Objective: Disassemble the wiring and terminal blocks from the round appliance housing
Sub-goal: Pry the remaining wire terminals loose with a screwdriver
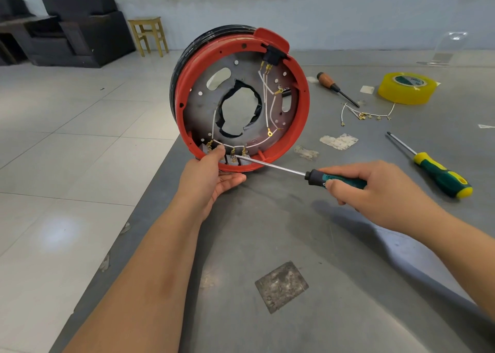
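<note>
The round red housing [302,106] stands on its edge at the near left border of the grey surface [294,235], with its open inside turned to the camera. The left hand [207,177] holds its lower rim, thumb inside near the terminal blocks [230,157] and the other fingers curled under the rim. The right hand [375,192] has its grip clamped on the handle of a green and black screwdriver [270,166], and the tip touches the middle terminal block. White wires [267,103] run across the metal plate inside. On the surface to the right lie a loose wire bundle [367,114], a second screwdriver [439,172], a wooden-handled tool [334,86] and a roll of yellow tape [407,87].
</note>
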Motion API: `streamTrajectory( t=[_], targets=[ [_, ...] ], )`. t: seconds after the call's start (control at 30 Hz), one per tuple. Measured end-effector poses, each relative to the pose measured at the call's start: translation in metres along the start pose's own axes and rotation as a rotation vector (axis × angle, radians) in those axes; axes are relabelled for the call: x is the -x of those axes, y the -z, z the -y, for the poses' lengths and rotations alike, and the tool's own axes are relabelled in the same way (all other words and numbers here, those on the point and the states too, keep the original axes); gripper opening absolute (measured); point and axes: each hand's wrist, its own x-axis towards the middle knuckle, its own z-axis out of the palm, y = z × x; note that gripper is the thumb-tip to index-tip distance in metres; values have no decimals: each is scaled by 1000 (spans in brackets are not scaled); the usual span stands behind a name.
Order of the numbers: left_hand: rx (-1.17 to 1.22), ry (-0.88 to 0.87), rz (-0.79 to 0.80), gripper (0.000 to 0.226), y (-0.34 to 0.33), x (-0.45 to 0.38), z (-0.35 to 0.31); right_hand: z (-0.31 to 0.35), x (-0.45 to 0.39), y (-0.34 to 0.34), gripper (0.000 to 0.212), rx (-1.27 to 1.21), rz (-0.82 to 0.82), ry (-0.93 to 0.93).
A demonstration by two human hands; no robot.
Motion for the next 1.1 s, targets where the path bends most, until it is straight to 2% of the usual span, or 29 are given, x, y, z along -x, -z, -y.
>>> streamTrajectory(
  t=[0.37,0.6,0.77,0.9,1.0,1.1],
  targets=[
    [32,-7,6,27,1,-4,1,-6,9,-9,37,265,-148,174],
    [104,2,27,28,4,-5,1,-4,6,-17,43,306,-144,212],
    [118,18,20,29,4,-4,0,-4,9,-20,37,481,-242,348],
    [127,32,26,29,4,-4,-1,-7,10,-21,49,594,-259,433],
    [130,34,27,27,4,-3,-1,-10,9,-22,48,604,-276,464],
    [131,32,30,23,4,-2,-2,-12,10,-24,43,509,-275,436]
  ],
)
